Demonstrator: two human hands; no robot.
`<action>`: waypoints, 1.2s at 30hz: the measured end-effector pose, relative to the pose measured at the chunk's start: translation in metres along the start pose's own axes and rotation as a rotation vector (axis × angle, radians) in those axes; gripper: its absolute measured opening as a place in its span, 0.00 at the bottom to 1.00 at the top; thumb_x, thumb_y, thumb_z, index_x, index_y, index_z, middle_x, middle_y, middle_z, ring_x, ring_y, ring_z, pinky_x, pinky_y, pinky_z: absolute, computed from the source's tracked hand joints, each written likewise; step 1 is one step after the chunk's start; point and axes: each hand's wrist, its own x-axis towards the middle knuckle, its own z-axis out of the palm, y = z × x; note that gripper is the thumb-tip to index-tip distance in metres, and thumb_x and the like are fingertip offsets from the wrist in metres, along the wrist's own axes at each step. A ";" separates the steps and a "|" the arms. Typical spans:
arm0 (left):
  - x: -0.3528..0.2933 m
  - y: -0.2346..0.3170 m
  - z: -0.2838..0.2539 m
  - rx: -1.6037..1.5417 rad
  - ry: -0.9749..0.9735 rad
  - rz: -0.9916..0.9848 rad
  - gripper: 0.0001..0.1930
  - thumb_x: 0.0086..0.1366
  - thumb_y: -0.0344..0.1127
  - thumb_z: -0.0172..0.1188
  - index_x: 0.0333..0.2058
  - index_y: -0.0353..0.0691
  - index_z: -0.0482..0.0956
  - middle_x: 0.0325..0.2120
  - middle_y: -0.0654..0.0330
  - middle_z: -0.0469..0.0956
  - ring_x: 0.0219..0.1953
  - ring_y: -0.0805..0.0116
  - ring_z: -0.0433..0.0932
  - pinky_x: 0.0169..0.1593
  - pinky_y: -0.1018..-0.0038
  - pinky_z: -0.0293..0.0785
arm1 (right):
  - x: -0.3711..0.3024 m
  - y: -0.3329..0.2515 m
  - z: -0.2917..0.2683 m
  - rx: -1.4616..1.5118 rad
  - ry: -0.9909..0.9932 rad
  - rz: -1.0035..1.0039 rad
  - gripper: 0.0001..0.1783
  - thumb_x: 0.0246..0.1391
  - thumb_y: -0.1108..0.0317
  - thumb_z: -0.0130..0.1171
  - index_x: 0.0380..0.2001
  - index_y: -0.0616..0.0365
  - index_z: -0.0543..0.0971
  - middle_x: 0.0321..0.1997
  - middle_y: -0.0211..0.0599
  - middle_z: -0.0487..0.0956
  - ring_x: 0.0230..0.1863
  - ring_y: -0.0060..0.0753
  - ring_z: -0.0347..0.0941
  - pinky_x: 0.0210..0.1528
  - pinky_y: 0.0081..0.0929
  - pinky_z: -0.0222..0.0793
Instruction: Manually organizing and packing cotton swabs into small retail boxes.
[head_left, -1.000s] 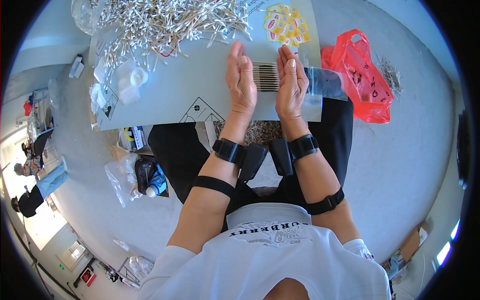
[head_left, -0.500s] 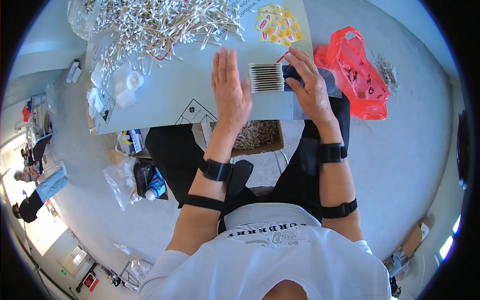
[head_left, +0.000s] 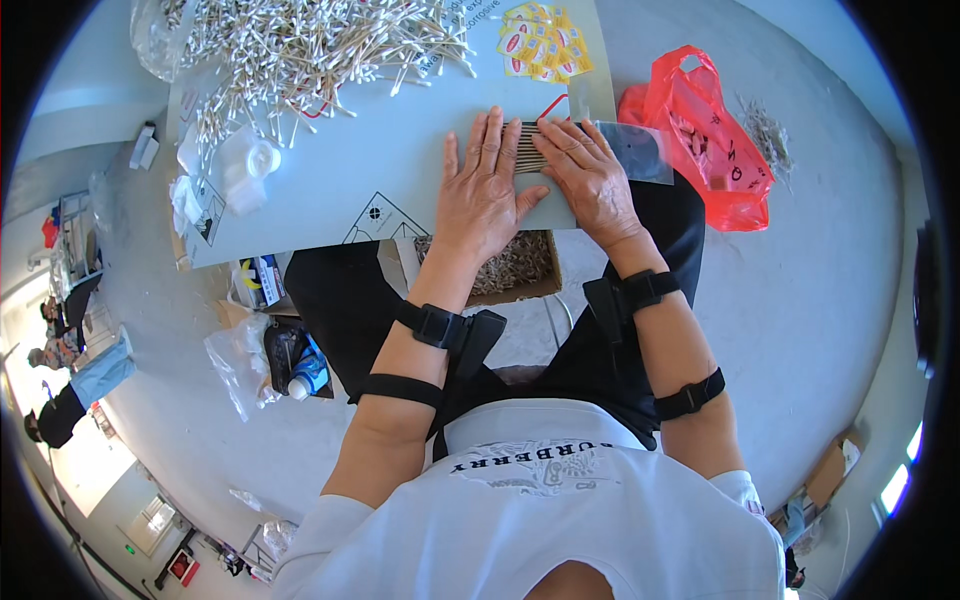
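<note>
A neat row of cotton swabs (head_left: 528, 152) lies side by side near the front edge of the table. My left hand (head_left: 484, 188) rests flat over their left ends, fingers stretched out. From the other side, my right hand (head_left: 588, 182) lies flat across the right ends, so only the middle of the sticks shows. A clear plastic bag (head_left: 640, 152) sticks out beyond my right hand, over the table's right edge. How far it reaches under the swabs is hidden.
A big heap of loose cotton swabs (head_left: 300, 60) covers the back left. Yellow packets (head_left: 545, 42) lie at the back right, and a clear plastic roll (head_left: 250, 165) at the left. Right of the table hangs a red plastic bag (head_left: 735, 180). A cardboard box (head_left: 515, 298) of brownish bits stands below.
Both hands have come down and inward onto the row of swabs, covering its two ends. Before, they were held raised on either side of it.
</note>
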 end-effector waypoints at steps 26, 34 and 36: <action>0.016 0.036 0.028 0.017 0.107 -0.078 0.44 0.64 0.61 0.53 0.68 0.36 0.51 0.70 0.47 0.49 0.72 0.53 0.47 0.69 0.45 0.41 | 0.039 0.012 -0.035 -0.323 -0.328 0.454 0.07 0.41 0.68 0.59 0.20 0.62 0.81 0.22 0.51 0.79 0.27 0.47 0.80 0.32 0.44 0.75; 0.014 0.049 0.033 -0.004 0.109 -0.074 0.44 0.65 0.61 0.50 0.68 0.34 0.51 0.70 0.47 0.49 0.73 0.54 0.45 0.70 0.48 0.37 | 0.022 0.039 -0.034 0.248 -0.224 0.752 0.12 0.36 0.61 0.59 0.18 0.60 0.81 0.23 0.50 0.78 0.29 0.50 0.78 0.34 0.41 0.73; 0.009 0.051 0.032 -0.002 0.088 -0.077 0.44 0.65 0.61 0.50 0.68 0.34 0.51 0.70 0.47 0.48 0.73 0.54 0.45 0.70 0.49 0.37 | 0.022 0.040 -0.034 0.246 -0.221 0.751 0.12 0.36 0.61 0.59 0.18 0.60 0.81 0.23 0.50 0.78 0.29 0.50 0.78 0.34 0.41 0.73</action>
